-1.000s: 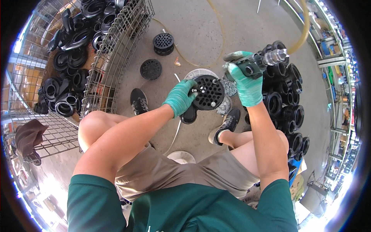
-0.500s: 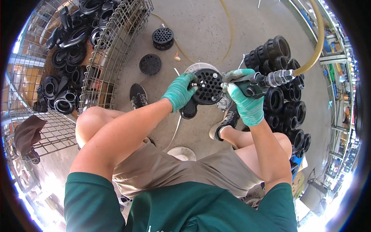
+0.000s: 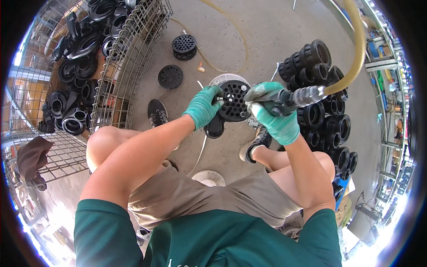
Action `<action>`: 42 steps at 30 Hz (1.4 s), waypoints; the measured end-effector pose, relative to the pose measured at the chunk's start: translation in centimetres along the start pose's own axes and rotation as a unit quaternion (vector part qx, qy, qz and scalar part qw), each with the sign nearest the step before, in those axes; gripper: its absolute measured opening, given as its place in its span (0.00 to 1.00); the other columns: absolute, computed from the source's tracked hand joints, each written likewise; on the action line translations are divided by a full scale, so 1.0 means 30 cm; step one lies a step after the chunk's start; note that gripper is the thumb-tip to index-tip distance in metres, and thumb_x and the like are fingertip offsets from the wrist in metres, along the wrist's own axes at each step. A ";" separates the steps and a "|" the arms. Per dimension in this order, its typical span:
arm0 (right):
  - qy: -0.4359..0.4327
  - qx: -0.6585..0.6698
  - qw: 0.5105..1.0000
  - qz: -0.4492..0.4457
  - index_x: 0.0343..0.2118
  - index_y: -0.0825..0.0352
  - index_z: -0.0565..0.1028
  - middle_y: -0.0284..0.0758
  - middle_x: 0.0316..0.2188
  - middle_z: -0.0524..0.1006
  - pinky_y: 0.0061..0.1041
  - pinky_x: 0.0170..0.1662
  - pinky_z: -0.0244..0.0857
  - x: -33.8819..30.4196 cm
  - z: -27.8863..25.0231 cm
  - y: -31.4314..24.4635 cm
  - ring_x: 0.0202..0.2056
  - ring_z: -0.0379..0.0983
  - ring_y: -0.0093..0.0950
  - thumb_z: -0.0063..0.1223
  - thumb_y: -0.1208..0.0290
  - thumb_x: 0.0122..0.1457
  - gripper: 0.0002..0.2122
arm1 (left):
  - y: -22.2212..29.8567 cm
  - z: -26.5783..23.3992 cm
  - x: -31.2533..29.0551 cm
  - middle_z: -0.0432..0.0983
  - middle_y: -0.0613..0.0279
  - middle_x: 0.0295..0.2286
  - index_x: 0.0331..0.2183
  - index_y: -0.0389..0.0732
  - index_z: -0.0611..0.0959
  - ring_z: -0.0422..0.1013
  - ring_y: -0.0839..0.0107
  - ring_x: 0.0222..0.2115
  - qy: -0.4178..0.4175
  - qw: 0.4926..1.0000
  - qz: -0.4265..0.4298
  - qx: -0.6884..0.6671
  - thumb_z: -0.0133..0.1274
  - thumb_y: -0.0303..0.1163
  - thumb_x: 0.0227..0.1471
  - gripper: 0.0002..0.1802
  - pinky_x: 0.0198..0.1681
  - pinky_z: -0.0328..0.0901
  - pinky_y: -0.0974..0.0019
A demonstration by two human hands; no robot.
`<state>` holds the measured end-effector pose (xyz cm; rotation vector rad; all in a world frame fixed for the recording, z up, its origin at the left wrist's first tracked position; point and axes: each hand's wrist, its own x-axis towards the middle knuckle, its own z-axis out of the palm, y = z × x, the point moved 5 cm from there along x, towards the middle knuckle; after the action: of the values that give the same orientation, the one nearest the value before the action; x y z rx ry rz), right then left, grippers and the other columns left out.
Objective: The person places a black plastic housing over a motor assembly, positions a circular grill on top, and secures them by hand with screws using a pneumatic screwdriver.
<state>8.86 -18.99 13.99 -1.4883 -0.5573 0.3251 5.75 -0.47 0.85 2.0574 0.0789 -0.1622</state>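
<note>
A round black perforated cover (image 3: 234, 110) sits in front of me over a pale round base, with a few small bright bolts (image 3: 243, 88) on its face. My left hand (image 3: 203, 107), in a green glove, is closed at the cover's left rim, pinching a small metal fastener (image 3: 219, 99) between thumb and fingers. My right hand (image 3: 276, 116), gloved alike, is wrapped round a dark air-powered tool (image 3: 281, 101) just right of the cover. The tool's working end is hidden by my fingers. Below the cover's left side a black rounded part (image 3: 215, 128) juts out.
A yellowish air hose (image 3: 356, 58) curves up from the tool. Black fittings (image 3: 316, 113) are stacked on the right. At left stands a wire cage (image 3: 126, 58) of black parts. Two more perforated pieces, a round grate (image 3: 171, 77) and a short cylinder (image 3: 184, 47), rest on the floor.
My right hand and the tool have shifted left and turned, and the hose has swung left with them. My left hand stays at the cover's rim. The whole view has moved slightly.
</note>
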 end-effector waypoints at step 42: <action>0.148 -0.264 0.844 0.444 0.57 0.65 0.68 0.40 0.44 0.76 0.38 0.52 0.67 -0.515 -0.276 1.378 0.47 0.73 0.43 0.69 0.70 0.47 0.32 | 0.037 0.051 -0.015 0.77 0.50 0.40 0.46 0.38 0.76 0.77 0.56 0.38 -0.003 0.998 0.015 0.056 0.57 0.19 0.54 0.17 0.44 0.71 0.61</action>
<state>5.84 -31.17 -29.14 -2.2360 0.3798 0.6744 5.33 -2.34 1.16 2.1683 0.0355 -0.1569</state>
